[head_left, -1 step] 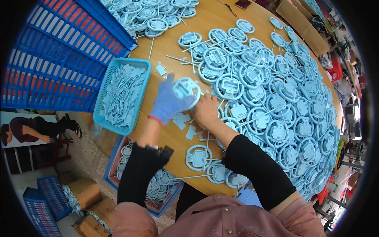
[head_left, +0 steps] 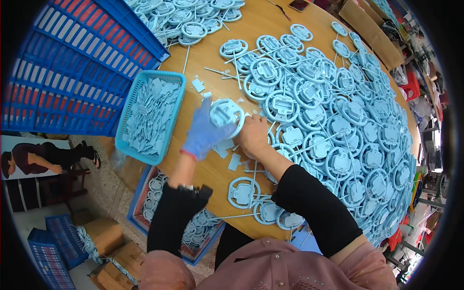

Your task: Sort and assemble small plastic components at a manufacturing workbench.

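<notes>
Gloved left hand [head_left: 205, 129] grasping a blue ring [head_left: 224, 113] — bare right hand [head_left: 252, 136] curled beside it — cannot tell whether gripping.

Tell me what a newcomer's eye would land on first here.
Probably the sprawling heap of pale-blue ring-shaped parts covering much of the wooden table on the right. Next, near the middle, the gloved left hand holding one ring part, close to the bare right hand. The large blue slatted crate at upper left also stands out.
</notes>
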`<control>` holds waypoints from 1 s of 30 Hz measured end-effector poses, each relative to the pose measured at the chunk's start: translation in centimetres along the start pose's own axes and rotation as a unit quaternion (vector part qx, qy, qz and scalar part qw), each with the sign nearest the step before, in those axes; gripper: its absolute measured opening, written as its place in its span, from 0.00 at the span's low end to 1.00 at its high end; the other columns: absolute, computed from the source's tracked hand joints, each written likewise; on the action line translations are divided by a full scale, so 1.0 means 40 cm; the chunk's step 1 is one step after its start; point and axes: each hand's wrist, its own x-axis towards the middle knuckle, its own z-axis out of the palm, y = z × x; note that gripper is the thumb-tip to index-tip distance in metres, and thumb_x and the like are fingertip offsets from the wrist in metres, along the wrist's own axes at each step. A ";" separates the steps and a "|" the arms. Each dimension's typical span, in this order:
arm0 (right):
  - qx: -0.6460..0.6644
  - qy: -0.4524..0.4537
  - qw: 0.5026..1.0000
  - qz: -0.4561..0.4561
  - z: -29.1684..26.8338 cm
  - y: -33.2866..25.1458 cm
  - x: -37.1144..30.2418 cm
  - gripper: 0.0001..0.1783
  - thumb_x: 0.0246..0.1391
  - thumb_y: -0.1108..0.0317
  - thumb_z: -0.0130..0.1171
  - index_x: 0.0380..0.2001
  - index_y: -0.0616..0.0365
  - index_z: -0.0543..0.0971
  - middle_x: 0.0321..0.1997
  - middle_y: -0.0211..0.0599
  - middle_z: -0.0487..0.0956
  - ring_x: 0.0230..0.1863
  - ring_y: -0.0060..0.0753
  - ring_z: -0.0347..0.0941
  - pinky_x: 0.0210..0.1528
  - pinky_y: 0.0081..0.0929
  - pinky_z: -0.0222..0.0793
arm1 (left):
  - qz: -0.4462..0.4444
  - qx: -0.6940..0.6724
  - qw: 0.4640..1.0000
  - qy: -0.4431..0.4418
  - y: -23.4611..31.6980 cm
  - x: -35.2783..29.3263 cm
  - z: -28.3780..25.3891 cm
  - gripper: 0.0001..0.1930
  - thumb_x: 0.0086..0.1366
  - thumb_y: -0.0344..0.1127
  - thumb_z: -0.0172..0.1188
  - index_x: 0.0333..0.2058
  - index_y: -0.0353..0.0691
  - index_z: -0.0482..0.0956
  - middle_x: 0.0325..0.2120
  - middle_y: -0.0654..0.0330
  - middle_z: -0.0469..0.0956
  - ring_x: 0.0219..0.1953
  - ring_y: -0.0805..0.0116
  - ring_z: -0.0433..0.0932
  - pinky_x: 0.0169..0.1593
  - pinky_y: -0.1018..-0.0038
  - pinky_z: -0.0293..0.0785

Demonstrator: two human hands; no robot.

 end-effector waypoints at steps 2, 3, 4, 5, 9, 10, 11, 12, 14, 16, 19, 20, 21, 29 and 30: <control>0.084 -0.004 0.996 0.036 -0.012 0.003 0.006 0.14 0.45 0.61 0.62 0.36 0.52 0.79 0.37 0.37 0.76 0.45 0.39 0.70 0.47 0.40 0.59 | -0.056 -0.195 0.979 0.023 -0.031 -0.116 -0.021 0.43 0.47 0.34 0.70 0.59 0.29 0.56 0.52 0.47 0.66 0.49 0.59 0.71 0.48 0.73 0.73; 0.125 -0.007 0.991 0.053 -0.012 0.004 0.010 0.16 0.43 0.60 0.65 0.37 0.52 0.78 0.37 0.39 0.75 0.44 0.42 0.70 0.47 0.38 0.58 | -0.080 -0.227 0.969 0.062 -0.039 -0.178 -0.033 0.40 0.49 0.32 0.68 0.58 0.27 0.57 0.51 0.49 0.67 0.45 0.63 0.73 0.42 0.76 0.76; 0.164 0.025 0.985 0.053 -0.007 0.002 0.019 0.16 0.44 0.61 0.64 0.36 0.54 0.77 0.37 0.40 0.75 0.44 0.43 0.71 0.46 0.40 0.61 | -0.081 -0.224 0.969 0.070 -0.058 -0.233 -0.053 0.40 0.49 0.32 0.68 0.58 0.27 0.57 0.51 0.49 0.67 0.45 0.63 0.73 0.42 0.76 0.76; 0.165 0.023 0.985 0.050 0.010 0.004 0.037 0.16 0.44 0.61 0.64 0.36 0.54 0.77 0.37 0.40 0.75 0.44 0.43 0.71 0.46 0.40 0.61 | -0.104 -0.263 0.957 0.060 -0.087 -0.278 -0.068 0.37 0.50 0.32 0.67 0.56 0.29 0.59 0.46 0.50 0.71 0.39 0.66 0.75 0.35 0.77 0.76; 0.188 0.108 0.976 0.006 0.035 0.011 0.099 0.15 0.44 0.63 0.65 0.35 0.57 0.76 0.40 0.42 0.75 0.46 0.47 0.71 0.47 0.41 0.66 | -0.145 -0.372 0.916 0.044 -0.143 -0.385 -0.052 0.28 0.54 0.34 0.66 0.51 0.34 0.66 0.30 0.59 0.77 0.20 0.75 0.74 0.18 0.81 0.69; 0.145 0.080 0.986 -0.006 0.034 0.005 0.102 0.16 0.43 0.63 0.65 0.35 0.58 0.76 0.40 0.42 0.75 0.47 0.48 0.70 0.47 0.41 0.66 | -0.187 -0.385 0.900 0.082 -0.166 -0.413 -0.037 0.22 0.56 0.35 0.65 0.48 0.34 0.70 0.26 0.60 0.78 0.19 0.74 0.74 0.19 0.81 0.70; 0.101 0.052 0.993 -0.021 0.035 -0.004 0.105 0.16 0.42 0.64 0.66 0.35 0.58 0.76 0.41 0.43 0.75 0.48 0.49 0.69 0.46 0.41 0.67 | -0.188 -0.386 0.899 0.088 -0.187 -0.424 -0.033 0.22 0.56 0.35 0.65 0.48 0.34 0.70 0.26 0.60 0.78 0.19 0.74 0.74 0.19 0.81 0.70; 0.145 0.088 0.985 -0.023 0.054 0.008 0.106 0.15 0.43 0.65 0.64 0.35 0.57 0.76 0.37 0.42 0.76 0.44 0.48 0.72 0.42 0.40 0.68 | -0.191 -0.402 0.893 0.070 -0.206 -0.426 -0.031 0.22 0.57 0.35 0.64 0.48 0.35 0.70 0.28 0.59 0.78 0.21 0.74 0.75 0.21 0.80 0.72; 0.228 0.067 0.971 0.007 0.061 0.018 0.093 0.13 0.44 0.66 0.63 0.34 0.56 0.76 0.34 0.42 0.76 0.41 0.47 0.73 0.40 0.39 0.68 | -0.204 -0.418 0.882 0.072 -0.213 -0.432 -0.024 0.21 0.59 0.35 0.62 0.49 0.35 0.70 0.34 0.56 0.79 0.29 0.69 0.79 0.27 0.76 0.78; 0.326 0.058 0.943 0.040 0.048 0.044 0.055 0.09 0.45 0.67 0.61 0.32 0.54 0.77 0.27 0.42 0.75 0.30 0.45 0.73 0.34 0.38 0.67 | -0.204 -0.455 0.864 0.069 -0.188 -0.425 -0.011 0.21 0.59 0.35 0.61 0.50 0.35 0.69 0.35 0.55 0.79 0.31 0.67 0.80 0.28 0.75 0.80; 0.361 0.074 0.930 0.006 -0.056 0.019 -0.036 0.08 0.44 0.66 0.62 0.31 0.53 0.80 0.25 0.41 0.74 0.29 0.42 0.72 0.33 0.37 0.67 | -0.196 -0.521 0.828 0.062 -0.142 -0.422 -0.014 0.21 0.60 0.34 0.58 0.51 0.34 0.68 0.36 0.55 0.78 0.33 0.65 0.80 0.29 0.75 0.80; 0.347 0.109 0.930 -0.043 -0.082 0.011 -0.074 0.08 0.44 0.67 0.63 0.31 0.52 0.81 0.23 0.38 0.73 0.26 0.39 0.71 0.31 0.35 0.66 | -0.194 -0.498 0.844 0.042 -0.151 -0.421 -0.012 0.21 0.61 0.34 0.57 0.51 0.33 0.67 0.35 0.54 0.78 0.33 0.65 0.80 0.28 0.76 0.79; 0.343 0.110 0.932 -0.044 -0.104 0.005 -0.113 0.08 0.44 0.67 0.63 0.31 0.52 0.81 0.23 0.38 0.73 0.26 0.39 0.71 0.31 0.35 0.66 | -0.192 -0.473 0.860 0.022 -0.154 -0.420 -0.009 0.21 0.61 0.34 0.57 0.51 0.32 0.67 0.35 0.54 0.78 0.32 0.66 0.80 0.27 0.76 0.78; 0.504 0.011 0.856 -0.119 -0.194 -0.013 -0.296 0.15 0.47 0.72 0.61 0.42 0.58 0.77 0.32 0.35 0.78 0.31 0.30 0.75 0.33 0.27 0.70 | -0.204 -0.499 0.842 -0.008 -0.078 -0.416 0.054 0.25 0.62 0.25 0.50 0.59 0.34 0.59 0.42 0.53 0.75 0.36 0.67 0.80 0.31 0.76 0.80; 0.502 -0.022 0.855 -0.131 -0.194 -0.001 -0.302 0.16 0.50 0.74 0.59 0.45 0.61 0.74 0.33 0.36 0.78 0.32 0.29 0.75 0.36 0.26 0.71 | -0.203 -0.500 0.842 -0.010 -0.061 -0.418 0.063 0.25 0.62 0.25 0.50 0.59 0.34 0.59 0.42 0.53 0.75 0.36 0.67 0.80 0.31 0.76 0.80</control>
